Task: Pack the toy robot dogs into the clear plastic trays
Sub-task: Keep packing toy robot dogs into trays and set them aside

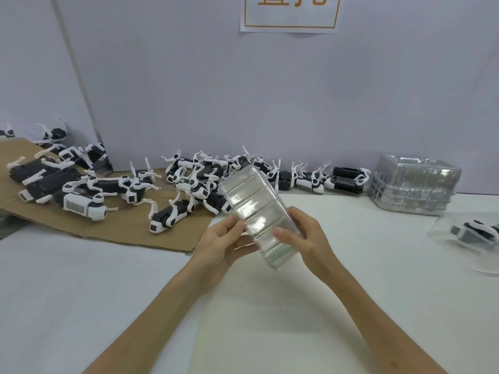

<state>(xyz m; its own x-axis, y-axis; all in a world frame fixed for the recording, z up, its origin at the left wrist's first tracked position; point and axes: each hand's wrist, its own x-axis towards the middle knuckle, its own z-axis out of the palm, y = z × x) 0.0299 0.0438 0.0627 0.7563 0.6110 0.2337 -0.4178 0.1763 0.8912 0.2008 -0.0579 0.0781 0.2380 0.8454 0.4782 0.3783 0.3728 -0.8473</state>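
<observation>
A clear tray (256, 211) is held up over the white counter (270, 333) by both hands. It is tilted, with its far end up and to the left and its near end down and to the right. Nothing is seen inside it.

The left hand (220, 245) is at the tray's left edge. Its thumb is pressed on the edge and its fingers are curled under the tray. The right hand (305, 238) is at the right edge. Its thumb is laid on the top face and its fingers are wrapped round the side. The tray is gripped by both sets of fingers.

Many black and white dogs (189, 182) are piled behind the tray, along the wall (243, 90). Some are lying on a sheet of cardboard (113, 230) on the left. Legs are stuck up from many of them.

A stack (413, 184) of clear trays is set at the back right, near the wall. At the far right edge, the other dog (475, 232) is seen lying in the other tray (442, 228) on the counter.

A paper sign (290, 12) with orange marks is stuck high on the wall.
</observation>
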